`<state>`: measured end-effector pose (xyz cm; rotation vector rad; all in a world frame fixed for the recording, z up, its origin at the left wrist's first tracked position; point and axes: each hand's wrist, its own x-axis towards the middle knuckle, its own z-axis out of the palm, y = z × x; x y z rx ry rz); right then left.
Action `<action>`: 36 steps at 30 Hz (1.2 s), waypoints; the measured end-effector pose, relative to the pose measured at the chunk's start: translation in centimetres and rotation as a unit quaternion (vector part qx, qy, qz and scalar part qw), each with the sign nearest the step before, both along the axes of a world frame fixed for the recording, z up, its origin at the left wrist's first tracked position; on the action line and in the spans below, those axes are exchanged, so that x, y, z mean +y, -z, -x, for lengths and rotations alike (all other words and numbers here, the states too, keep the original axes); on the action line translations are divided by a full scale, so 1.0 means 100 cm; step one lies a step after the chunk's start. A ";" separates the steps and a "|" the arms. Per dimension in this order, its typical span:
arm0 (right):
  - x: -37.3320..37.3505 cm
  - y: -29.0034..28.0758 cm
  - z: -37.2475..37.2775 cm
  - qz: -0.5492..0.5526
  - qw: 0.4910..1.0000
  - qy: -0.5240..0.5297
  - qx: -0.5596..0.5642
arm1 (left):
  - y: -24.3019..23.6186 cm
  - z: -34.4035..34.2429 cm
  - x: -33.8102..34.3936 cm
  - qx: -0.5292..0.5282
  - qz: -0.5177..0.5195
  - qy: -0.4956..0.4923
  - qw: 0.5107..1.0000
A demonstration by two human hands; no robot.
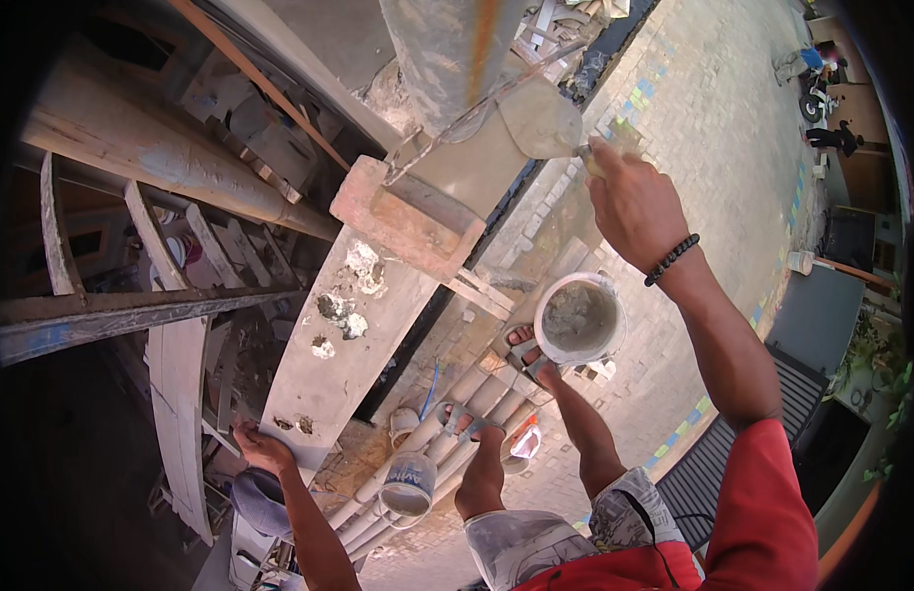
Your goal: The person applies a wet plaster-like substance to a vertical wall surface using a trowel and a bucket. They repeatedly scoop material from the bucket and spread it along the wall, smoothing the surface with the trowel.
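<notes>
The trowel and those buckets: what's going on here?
Someone's right hand holds a trowel, its blade at a smooth grey surface beside a brick. Whether the blade touches it, I can't tell. The left hand is at the edge of a patchy grey ledge. A bucket of grey mix is below the right hand; a second bucket is lower in view.

left head fisheye, facing down; right grip near, paving farther below
</notes>
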<state>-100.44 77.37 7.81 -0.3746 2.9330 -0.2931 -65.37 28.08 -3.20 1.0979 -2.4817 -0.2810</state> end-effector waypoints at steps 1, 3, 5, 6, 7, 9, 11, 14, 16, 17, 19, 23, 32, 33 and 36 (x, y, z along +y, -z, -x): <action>-0.001 0.001 -0.001 -0.001 1.000 0.003 -0.002 | 0.001 -0.001 -0.001 -0.001 0.003 0.000 1.000; 0.002 -0.001 -0.003 -0.003 1.000 0.018 -0.007 | -0.001 0.001 0.000 -0.002 0.000 -0.009 1.000; 0.008 -0.001 -0.006 -0.002 1.000 0.029 -0.006 | -0.002 0.002 0.001 -0.009 0.000 -0.014 1.000; 0.015 0.002 -0.009 -0.001 0.999 0.032 -0.001 | -0.001 0.002 0.001 -0.016 0.002 -0.015 1.000; 0.020 0.003 -0.012 0.001 0.999 0.035 0.004 | -0.001 0.002 0.001 -0.022 0.004 -0.015 1.000; 0.027 -0.004 -0.020 0.003 0.998 0.053 -0.023 | -0.003 0.001 0.001 -0.015 0.002 -0.008 1.000; 0.036 -0.008 -0.030 0.007 0.997 0.070 -0.026 | -0.004 0.001 0.001 -0.014 0.001 -0.005 1.000; 0.044 -0.009 -0.038 0.029 0.996 0.083 -0.007 | -0.003 0.002 0.000 -0.021 0.002 -0.003 1.000; 0.040 -0.012 -0.036 0.058 0.995 0.078 -0.009 | -0.002 0.001 -0.001 -0.024 0.002 0.002 1.000; 0.037 -0.013 -0.033 0.069 0.995 0.072 -0.016 | -0.001 0.000 -0.002 -0.029 0.003 -0.007 1.000; 0.027 -0.014 -0.023 0.090 0.994 0.060 -0.029 | 0.000 -0.003 -0.002 -0.040 0.005 -0.024 0.999; 0.020 -0.006 -0.015 0.087 0.993 0.035 -0.066 | 0.002 -0.003 -0.003 -0.024 0.007 -0.002 1.000; 0.034 -0.018 -0.042 0.073 0.995 0.014 -0.061 | -0.006 0.002 0.003 -0.016 0.001 -0.002 1.000; 0.036 -0.017 -0.036 0.072 0.996 0.029 -0.043 | -0.004 0.001 0.001 -0.020 0.015 0.008 1.000; 0.038 -0.005 -0.022 0.074 0.997 0.023 -0.006 | -0.002 0.002 0.003 -0.025 0.023 0.012 0.999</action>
